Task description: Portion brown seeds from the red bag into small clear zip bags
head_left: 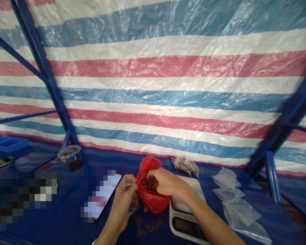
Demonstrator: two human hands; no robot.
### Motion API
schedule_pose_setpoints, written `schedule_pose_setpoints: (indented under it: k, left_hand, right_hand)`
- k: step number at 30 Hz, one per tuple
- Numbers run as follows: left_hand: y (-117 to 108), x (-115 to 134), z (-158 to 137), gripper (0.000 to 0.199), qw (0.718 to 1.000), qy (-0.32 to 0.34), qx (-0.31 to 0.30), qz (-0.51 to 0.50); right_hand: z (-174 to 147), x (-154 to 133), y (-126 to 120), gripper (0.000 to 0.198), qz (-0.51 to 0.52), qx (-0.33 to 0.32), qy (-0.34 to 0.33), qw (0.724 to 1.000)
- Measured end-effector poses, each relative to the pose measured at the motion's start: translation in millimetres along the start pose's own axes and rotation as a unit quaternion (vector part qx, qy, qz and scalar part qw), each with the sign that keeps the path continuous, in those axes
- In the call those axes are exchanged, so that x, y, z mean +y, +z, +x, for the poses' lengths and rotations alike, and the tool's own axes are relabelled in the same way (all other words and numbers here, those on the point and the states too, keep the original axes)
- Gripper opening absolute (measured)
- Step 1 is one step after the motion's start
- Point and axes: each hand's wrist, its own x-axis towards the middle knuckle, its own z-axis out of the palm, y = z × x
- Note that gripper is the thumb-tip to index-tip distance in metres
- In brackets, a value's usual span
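A red plastic bag (156,203) stands with its mouth spread on the blue table, and dark brown pieces (148,184) show inside. My right hand (169,182) reaches into that mouth from the right, its fingers curled down among the pieces; the fingertips are partly hidden. Just left of the red bag, my left hand (122,200) is closed on a small clear zip bag (134,201) with brown contents. Its thumb lies against the red bag's edge. A white digital scale (177,223) sits under my right forearm, partly covered by it.
Several flat clear zip bags (241,212) lie at the right. Filled small bags (186,166) rest behind the scale. A phone (105,195), a clear cup with dark liquid (71,157) and a blue tray (9,143) are at the left. Blue metal posts (47,78) frame a striped tarp (168,68).
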Motion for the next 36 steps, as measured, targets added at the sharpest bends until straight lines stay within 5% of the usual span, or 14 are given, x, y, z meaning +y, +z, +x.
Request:
schedule_pose_setpoints:
  k: [6,15,19,22,29,36]
  left_hand:
    - [-0.3,-4.4,-0.6,0.026,0.999,0.005,-0.010,0.041]
    - [-22.7,22.6,-3.6,0.026,0.969,0.148,0.001,0.196]
    - [-2.7,54.8,6.9,0.027,0.967,0.177,0.001,0.183]
    - [22.7,64.1,32.4,0.023,0.960,0.211,-0.066,0.173]
    - [41.8,32.2,69.3,0.023,0.942,0.161,-0.243,0.166]
    - [29.8,-2.4,60.6,0.016,0.948,0.134,-0.244,0.152]
  right_hand:
    - [4.4,7.8,5.6,0.044,0.082,-0.018,-0.010,0.996]
    - [-3.8,16.5,-21.1,0.033,0.155,-0.013,0.008,0.988]
    - [-11.7,15.0,-37.7,0.029,0.155,0.003,0.008,0.988]
    - [-18.3,9.6,-51.6,0.028,0.151,0.026,-0.002,0.988]
    - [-31.0,-3.5,-75.7,0.028,0.108,0.069,0.032,0.991]
    - [-28.2,-6.9,-70.2,0.031,0.109,0.051,0.052,0.991]
